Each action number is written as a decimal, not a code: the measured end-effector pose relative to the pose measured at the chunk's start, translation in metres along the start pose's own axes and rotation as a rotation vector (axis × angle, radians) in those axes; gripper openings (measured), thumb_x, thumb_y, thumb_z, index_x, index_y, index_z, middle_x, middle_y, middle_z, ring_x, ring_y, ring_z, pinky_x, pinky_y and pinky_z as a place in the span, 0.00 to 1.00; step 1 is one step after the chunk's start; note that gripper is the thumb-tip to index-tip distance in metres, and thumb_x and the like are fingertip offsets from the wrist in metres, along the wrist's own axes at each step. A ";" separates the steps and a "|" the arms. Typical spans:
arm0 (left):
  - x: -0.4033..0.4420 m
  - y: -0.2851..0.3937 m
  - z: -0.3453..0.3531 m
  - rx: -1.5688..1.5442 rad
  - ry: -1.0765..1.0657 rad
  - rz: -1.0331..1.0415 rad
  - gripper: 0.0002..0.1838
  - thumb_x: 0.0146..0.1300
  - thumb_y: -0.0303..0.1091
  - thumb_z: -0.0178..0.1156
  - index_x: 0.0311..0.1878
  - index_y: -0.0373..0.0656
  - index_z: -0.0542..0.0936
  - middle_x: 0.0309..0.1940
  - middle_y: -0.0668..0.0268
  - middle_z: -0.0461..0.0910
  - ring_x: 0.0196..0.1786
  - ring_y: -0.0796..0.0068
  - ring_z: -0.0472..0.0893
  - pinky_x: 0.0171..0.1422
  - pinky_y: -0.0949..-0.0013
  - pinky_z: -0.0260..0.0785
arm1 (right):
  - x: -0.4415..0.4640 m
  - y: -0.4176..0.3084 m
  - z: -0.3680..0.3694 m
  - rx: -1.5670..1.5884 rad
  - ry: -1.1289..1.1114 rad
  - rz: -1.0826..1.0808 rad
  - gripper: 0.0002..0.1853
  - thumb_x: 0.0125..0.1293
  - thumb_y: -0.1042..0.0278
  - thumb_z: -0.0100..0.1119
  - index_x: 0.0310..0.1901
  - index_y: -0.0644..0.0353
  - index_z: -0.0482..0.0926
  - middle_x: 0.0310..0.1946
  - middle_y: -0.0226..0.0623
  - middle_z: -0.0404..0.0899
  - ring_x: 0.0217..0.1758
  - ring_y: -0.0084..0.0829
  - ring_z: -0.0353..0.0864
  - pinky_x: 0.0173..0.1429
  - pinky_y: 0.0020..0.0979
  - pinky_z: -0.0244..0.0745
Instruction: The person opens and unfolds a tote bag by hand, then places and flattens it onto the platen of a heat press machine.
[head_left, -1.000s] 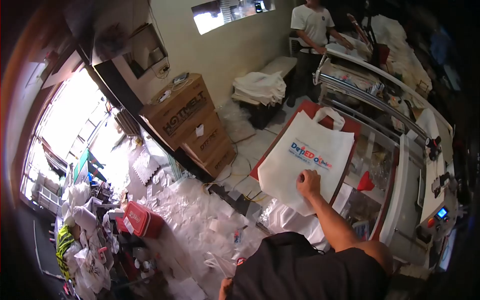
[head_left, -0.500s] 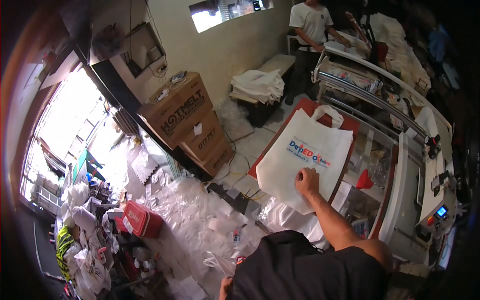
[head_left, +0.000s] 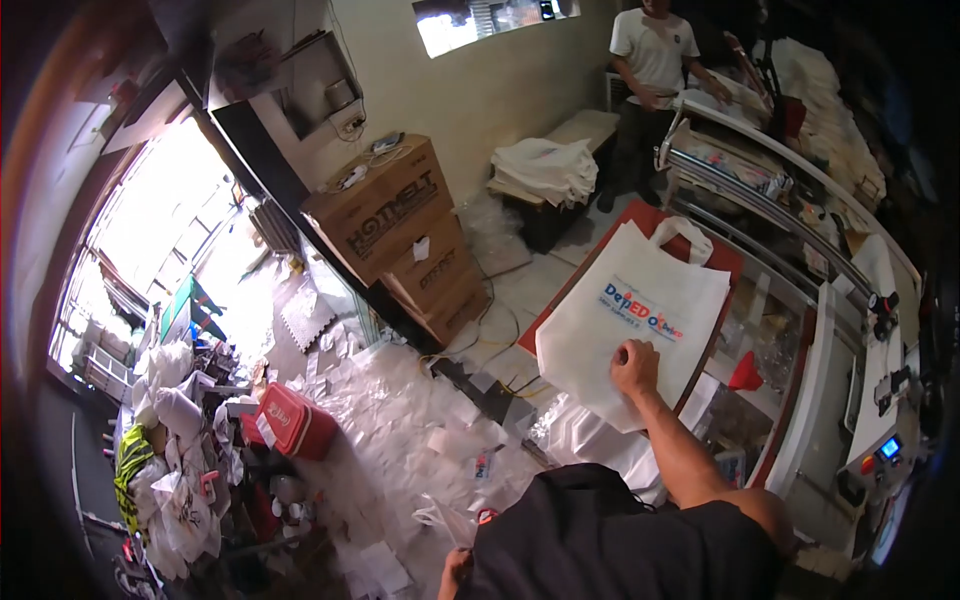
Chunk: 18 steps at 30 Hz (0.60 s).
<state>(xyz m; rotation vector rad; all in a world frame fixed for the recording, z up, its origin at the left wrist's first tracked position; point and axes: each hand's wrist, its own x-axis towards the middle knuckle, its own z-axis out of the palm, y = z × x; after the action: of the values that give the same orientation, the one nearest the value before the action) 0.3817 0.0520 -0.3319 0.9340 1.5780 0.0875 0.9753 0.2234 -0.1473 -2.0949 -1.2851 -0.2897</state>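
Observation:
A white tote bag point(head_left: 590, 335) with a printed blue and red "DepED" logo lies flat on a red-brown press board point(head_left: 640, 215), its handle loop point(head_left: 683, 240) toward the far end. My right hand point(head_left: 635, 370) is closed, fingers curled, over the bag just below the print. Whatever may be inside those fingers is hidden. Low in the view, beside my dark shirt, my left hand point(head_left: 456, 570) shows only in part. It appears closed on a crumpled translucent film sheet point(head_left: 445, 520).
A heat press machine point(head_left: 825, 380) with a lit display stands at right. Behind it, a person point(head_left: 655, 55) in a white shirt stands at another table. Stacked cartons point(head_left: 395, 230), a pile of white bags point(head_left: 545, 170), a red cooler point(head_left: 290, 420) and film scraps point(head_left: 380, 440) are around.
The whole view has shifted, so things sit slightly further right and mostly a little lower. My right hand stays closed over the bag, and the film stays by my left hand.

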 end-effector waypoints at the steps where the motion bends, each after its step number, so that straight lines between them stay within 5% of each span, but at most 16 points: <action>1: 0.002 -0.005 0.000 -0.003 0.002 -0.002 0.13 0.60 0.38 0.55 0.36 0.38 0.84 0.24 0.63 0.81 0.25 0.70 0.79 0.30 0.64 0.69 | 0.000 0.000 0.000 -0.011 0.004 0.006 0.04 0.53 0.69 0.59 0.28 0.53 0.73 0.30 0.32 0.77 0.38 0.42 0.74 0.41 0.45 0.66; 5: 0.011 -0.013 0.000 -0.086 -0.049 0.048 0.14 0.61 0.39 0.53 0.36 0.40 0.83 0.29 0.61 0.83 0.30 0.65 0.81 0.34 0.63 0.72 | 0.000 -0.001 0.000 -0.007 0.003 0.008 0.04 0.52 0.69 0.59 0.28 0.53 0.74 0.30 0.32 0.77 0.38 0.42 0.74 0.41 0.45 0.66; 9: 0.022 -0.012 -0.001 0.234 -0.061 0.091 0.14 0.63 0.40 0.52 0.37 0.41 0.83 0.32 0.60 0.83 0.33 0.63 0.82 0.36 0.62 0.74 | -0.001 0.000 -0.003 0.013 0.007 0.013 0.04 0.52 0.70 0.59 0.26 0.54 0.74 0.29 0.35 0.77 0.38 0.43 0.75 0.40 0.46 0.67; 12: 0.041 -0.023 -0.006 1.035 -0.103 0.426 0.14 0.64 0.40 0.52 0.37 0.42 0.83 0.34 0.59 0.83 0.35 0.62 0.82 0.38 0.61 0.75 | -0.003 0.011 0.010 0.008 0.013 0.010 0.06 0.54 0.71 0.58 0.24 0.59 0.73 0.25 0.43 0.75 0.33 0.49 0.74 0.39 0.48 0.66; 13: 0.053 -0.045 -0.006 1.077 -0.007 0.731 0.14 0.64 0.42 0.52 0.38 0.43 0.82 0.32 0.62 0.82 0.33 0.63 0.81 0.38 0.59 0.73 | -0.005 -0.001 0.004 0.129 0.003 0.076 0.06 0.55 0.73 0.56 0.24 0.64 0.75 0.24 0.46 0.76 0.32 0.49 0.75 0.38 0.47 0.68; 15: 0.043 -0.032 0.007 0.226 0.040 0.180 0.14 0.56 0.36 0.52 0.39 0.41 0.83 0.35 0.51 0.82 0.36 0.58 0.79 0.43 0.57 0.70 | -0.002 -0.081 -0.055 0.676 -0.145 0.387 0.07 0.56 0.76 0.53 0.32 0.70 0.78 0.28 0.46 0.80 0.35 0.41 0.79 0.43 0.40 0.74; 16: 0.037 -0.023 0.014 0.101 0.105 0.063 0.14 0.56 0.36 0.52 0.39 0.41 0.83 0.35 0.51 0.82 0.36 0.58 0.79 0.42 0.57 0.70 | -0.012 0.026 0.033 0.511 -0.200 0.118 0.09 0.58 0.73 0.54 0.36 0.70 0.79 0.32 0.48 0.81 0.35 0.42 0.79 0.45 0.38 0.75; 17: 0.034 -0.021 0.025 0.107 0.148 0.009 0.14 0.55 0.36 0.52 0.38 0.41 0.83 0.35 0.51 0.82 0.36 0.58 0.79 0.42 0.57 0.70 | -0.004 0.050 0.054 0.294 -0.205 0.032 0.13 0.59 0.70 0.56 0.41 0.71 0.78 0.37 0.51 0.81 0.38 0.41 0.80 0.45 0.38 0.75; 18: 0.028 -0.016 0.032 0.111 0.175 -0.043 0.14 0.55 0.36 0.53 0.38 0.41 0.84 0.35 0.51 0.82 0.36 0.58 0.79 0.42 0.57 0.70 | 0.007 0.132 0.129 0.364 -0.180 -0.133 0.16 0.61 0.66 0.58 0.46 0.70 0.77 0.39 0.47 0.80 0.38 0.37 0.79 0.43 0.36 0.75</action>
<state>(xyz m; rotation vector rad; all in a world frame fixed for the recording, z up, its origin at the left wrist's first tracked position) 0.4029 0.0443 -0.3715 1.0002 1.7785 0.0525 1.0734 0.2703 -0.2968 -1.7606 -1.4623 0.0761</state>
